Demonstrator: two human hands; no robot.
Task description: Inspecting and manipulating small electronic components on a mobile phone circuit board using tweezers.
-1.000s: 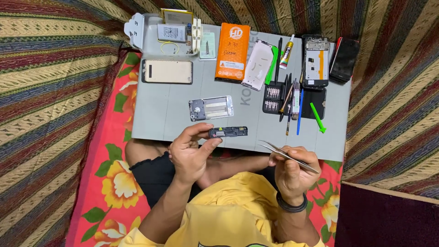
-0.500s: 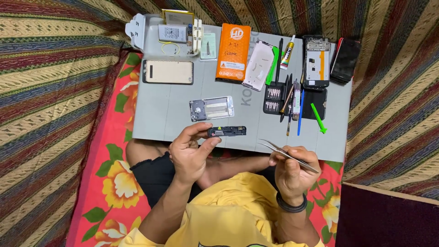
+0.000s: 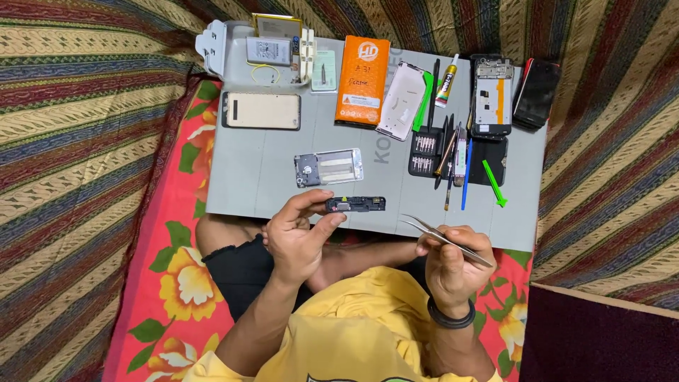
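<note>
Grey mat [image 3: 269,177] is crowded: silver frame [image 3: 329,168] just beyond the small black module [image 3: 356,204], screwdriver set [image 3: 424,152] to its right. Module is pinched at one end by left hand [image 3: 297,237], long axis sideways. Tweezers [image 3: 442,238] are gripped by right hand [image 3: 453,265], tips toward the module.

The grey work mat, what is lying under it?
Under the grey mat a red floral cloth shows at the left and near edges. Whatever lies beneath its middle is covered.

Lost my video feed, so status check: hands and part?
Left hand pinching small black module over grey mat. Right hand gripping tweezers, tips clear of module. Nothing between them.
</note>
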